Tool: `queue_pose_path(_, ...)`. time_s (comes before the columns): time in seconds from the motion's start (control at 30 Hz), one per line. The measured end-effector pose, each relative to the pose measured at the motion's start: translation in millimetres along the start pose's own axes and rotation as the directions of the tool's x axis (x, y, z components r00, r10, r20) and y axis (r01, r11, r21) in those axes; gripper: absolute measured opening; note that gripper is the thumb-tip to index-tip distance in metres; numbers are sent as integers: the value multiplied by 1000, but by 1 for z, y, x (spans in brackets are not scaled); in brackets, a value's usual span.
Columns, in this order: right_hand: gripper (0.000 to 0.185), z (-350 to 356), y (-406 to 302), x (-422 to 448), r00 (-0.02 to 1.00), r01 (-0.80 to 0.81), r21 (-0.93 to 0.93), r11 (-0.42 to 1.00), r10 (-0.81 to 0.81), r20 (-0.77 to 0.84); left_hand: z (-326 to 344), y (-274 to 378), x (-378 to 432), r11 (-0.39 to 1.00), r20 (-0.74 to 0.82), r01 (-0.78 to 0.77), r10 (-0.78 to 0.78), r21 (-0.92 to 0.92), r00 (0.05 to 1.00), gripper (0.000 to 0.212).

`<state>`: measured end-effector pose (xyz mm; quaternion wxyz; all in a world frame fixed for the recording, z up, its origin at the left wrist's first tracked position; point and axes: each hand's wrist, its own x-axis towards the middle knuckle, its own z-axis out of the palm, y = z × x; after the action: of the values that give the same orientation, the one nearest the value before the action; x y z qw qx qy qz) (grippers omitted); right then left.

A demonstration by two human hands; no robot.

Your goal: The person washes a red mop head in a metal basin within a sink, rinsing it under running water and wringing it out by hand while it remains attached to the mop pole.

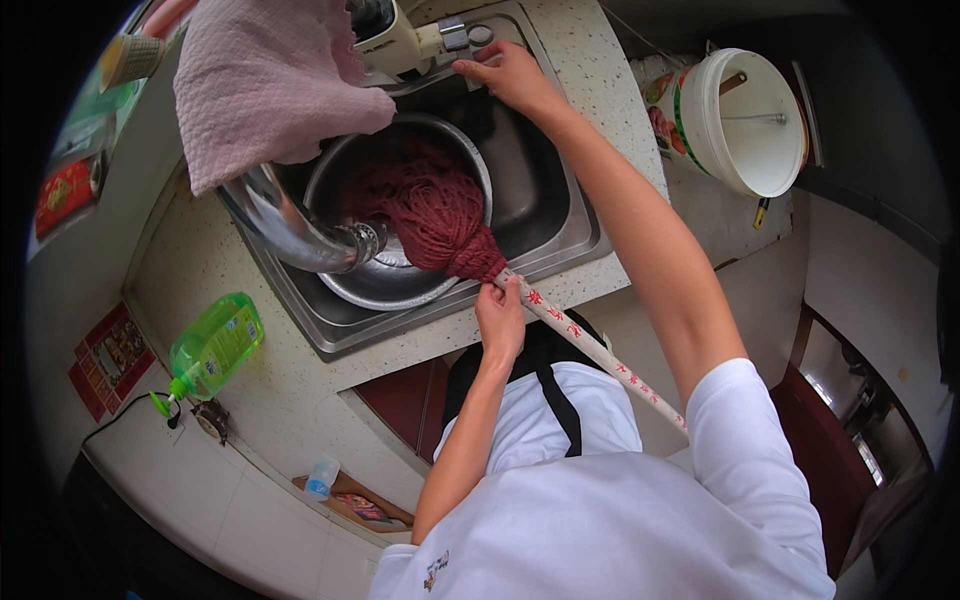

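Note:
My left hand (501, 319) grips the mop handle (577, 330) just below the mop head. The dark red string mop head (450, 217) lies over a round metal basin (484, 161), its strands inside. The basin stands in a stainless steel sink (540, 262). My right hand (510, 75) is at the small metal lever (469, 71) of the faucet unit (401, 41), thumb and fingers around it; whether they press on it cannot be told. The faucet's thick curved spout (300, 225) points into the basin. A pink cloth (262, 82) hangs over the spout and hides part of it.
A green soap pump bottle (217, 345) lies on the speckled counter (300, 330) at the left. A white plastic bucket (757, 127) stands right of the sink. A clear plastic cup (322, 478) is at the lower left. The long handle slants past my right side.

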<state>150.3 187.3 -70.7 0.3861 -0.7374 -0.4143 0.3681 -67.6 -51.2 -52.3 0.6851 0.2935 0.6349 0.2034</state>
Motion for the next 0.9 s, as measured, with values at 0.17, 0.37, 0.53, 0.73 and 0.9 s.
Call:
queue_pose_path(0.17,53,5,13,7,998,-52,-65,997,54,34,-2,8,-2,997,34,67,-66,-33,997,18)
queue_pose_path(0.37,25,14,82,-2,991,-110,152,982,96,98,4,11,-5,996,30,89,-89,-7,996,17)
queue_pose_path(0.53,24,62,64,16,907,290,-652,701,17,422,-3,8,-9,995,10,97,-97,-26,995,17)
queue_pose_path(0.73,29,74,111,28,763,596,-670,443,-52,644,3,0,-9,989,18,98,-96,-110,995,17)
queue_pose_path(0.9,32,58,87,14,781,452,-743,493,185,597,-2,1,-7,991,37,78,-75,-107,996,17)
